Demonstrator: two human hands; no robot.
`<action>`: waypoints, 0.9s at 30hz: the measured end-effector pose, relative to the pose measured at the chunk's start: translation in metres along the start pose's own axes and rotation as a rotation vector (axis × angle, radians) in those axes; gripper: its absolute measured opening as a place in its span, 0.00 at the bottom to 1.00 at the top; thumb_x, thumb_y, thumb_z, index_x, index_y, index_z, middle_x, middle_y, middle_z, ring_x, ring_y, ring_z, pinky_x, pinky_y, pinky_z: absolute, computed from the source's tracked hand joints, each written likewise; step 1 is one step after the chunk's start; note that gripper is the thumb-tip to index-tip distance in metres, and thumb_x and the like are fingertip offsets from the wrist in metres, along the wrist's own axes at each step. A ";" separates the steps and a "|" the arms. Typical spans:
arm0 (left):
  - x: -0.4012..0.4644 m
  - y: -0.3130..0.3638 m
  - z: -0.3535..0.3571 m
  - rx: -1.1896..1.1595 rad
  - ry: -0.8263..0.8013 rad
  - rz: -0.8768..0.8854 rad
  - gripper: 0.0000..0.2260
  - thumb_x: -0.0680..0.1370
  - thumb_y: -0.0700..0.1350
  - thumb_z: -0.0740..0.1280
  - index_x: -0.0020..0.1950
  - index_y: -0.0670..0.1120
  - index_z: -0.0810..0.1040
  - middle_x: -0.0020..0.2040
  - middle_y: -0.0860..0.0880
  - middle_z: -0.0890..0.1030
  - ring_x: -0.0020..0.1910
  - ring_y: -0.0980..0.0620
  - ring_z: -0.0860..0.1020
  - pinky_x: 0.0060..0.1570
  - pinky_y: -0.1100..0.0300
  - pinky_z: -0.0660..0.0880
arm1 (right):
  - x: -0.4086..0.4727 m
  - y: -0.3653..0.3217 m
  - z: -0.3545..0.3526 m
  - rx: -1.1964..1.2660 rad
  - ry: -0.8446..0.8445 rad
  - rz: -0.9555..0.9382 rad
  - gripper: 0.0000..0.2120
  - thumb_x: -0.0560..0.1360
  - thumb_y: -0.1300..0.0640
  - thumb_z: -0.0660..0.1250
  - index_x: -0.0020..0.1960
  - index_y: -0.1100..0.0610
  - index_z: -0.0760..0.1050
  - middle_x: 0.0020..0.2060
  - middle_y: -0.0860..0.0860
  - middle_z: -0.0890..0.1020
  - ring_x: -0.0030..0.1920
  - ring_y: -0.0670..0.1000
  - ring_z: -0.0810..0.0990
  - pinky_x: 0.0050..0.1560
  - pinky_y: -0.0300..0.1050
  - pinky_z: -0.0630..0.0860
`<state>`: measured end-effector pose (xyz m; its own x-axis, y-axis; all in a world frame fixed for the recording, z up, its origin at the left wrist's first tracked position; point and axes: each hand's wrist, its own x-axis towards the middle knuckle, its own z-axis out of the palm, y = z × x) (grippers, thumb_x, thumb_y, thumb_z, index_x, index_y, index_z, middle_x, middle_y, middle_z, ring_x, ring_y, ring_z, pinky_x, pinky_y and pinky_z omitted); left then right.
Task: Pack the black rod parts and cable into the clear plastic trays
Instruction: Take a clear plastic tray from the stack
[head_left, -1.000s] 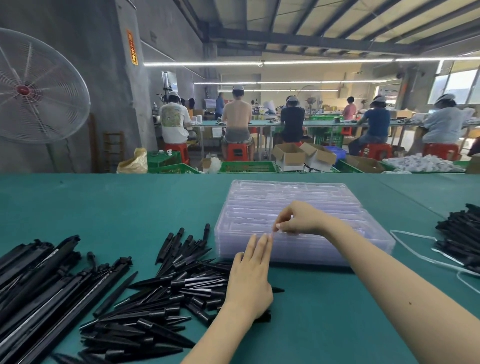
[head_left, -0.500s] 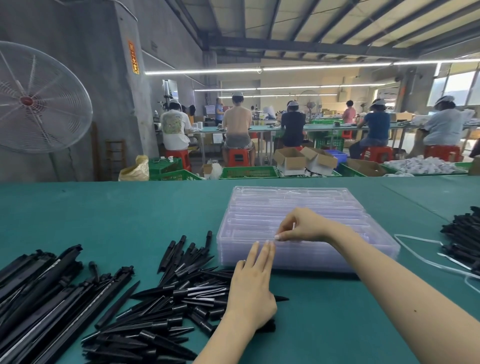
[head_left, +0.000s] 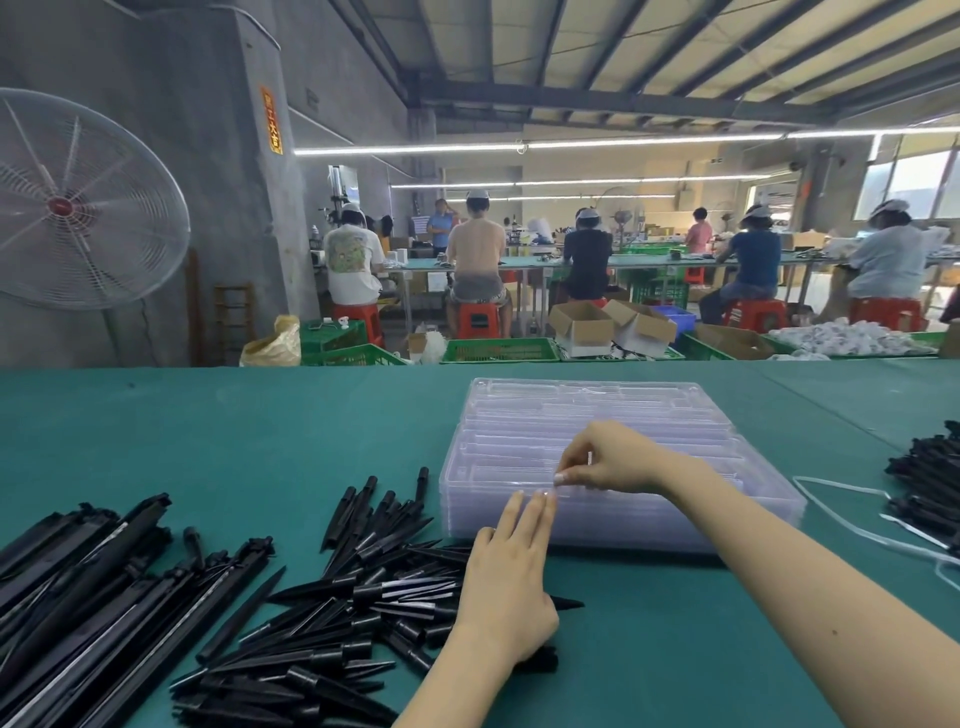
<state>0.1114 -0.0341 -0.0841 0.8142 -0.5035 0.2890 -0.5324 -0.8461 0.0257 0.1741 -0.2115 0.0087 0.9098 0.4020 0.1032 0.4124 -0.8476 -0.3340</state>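
Green table (head_left: 260, 441), unlabelled clear trays (head_left: 597, 415), hands (head_left: 608, 460)

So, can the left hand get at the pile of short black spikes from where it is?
Probably yes: the left hand lies open right over the spike pile's near edge, and nothing covers the spikes.

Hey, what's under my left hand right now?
Black pointed spikes from the pile lie under the left hand; one tip pokes out to its right. Its fingertips reach the tray stack. Anything directly beneath the palm is covered.
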 end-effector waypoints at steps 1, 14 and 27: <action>0.000 0.000 0.000 -0.001 -0.002 0.000 0.39 0.73 0.42 0.58 0.79 0.46 0.39 0.79 0.51 0.43 0.77 0.51 0.40 0.71 0.55 0.56 | 0.000 0.000 0.000 0.009 -0.002 0.005 0.08 0.75 0.52 0.69 0.46 0.55 0.83 0.28 0.42 0.78 0.27 0.35 0.74 0.36 0.37 0.71; 0.001 -0.001 -0.002 -0.002 -0.009 -0.001 0.39 0.73 0.42 0.58 0.79 0.46 0.40 0.79 0.52 0.44 0.77 0.51 0.42 0.70 0.54 0.57 | 0.010 -0.019 0.001 -0.303 -0.056 -0.011 0.08 0.78 0.58 0.63 0.49 0.56 0.81 0.46 0.50 0.83 0.46 0.50 0.77 0.49 0.46 0.74; 0.001 0.002 0.004 -0.098 0.057 0.013 0.40 0.73 0.40 0.56 0.77 0.50 0.33 0.78 0.55 0.36 0.77 0.53 0.38 0.69 0.59 0.62 | 0.002 -0.020 -0.002 -0.433 -0.032 -0.079 0.08 0.77 0.56 0.61 0.48 0.58 0.78 0.45 0.52 0.83 0.46 0.54 0.78 0.45 0.49 0.76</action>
<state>0.1118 -0.0369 -0.0880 0.7941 -0.5013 0.3437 -0.5651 -0.8171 0.1142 0.1682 -0.1942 0.0177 0.8756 0.4761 0.0809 0.4684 -0.8781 0.0977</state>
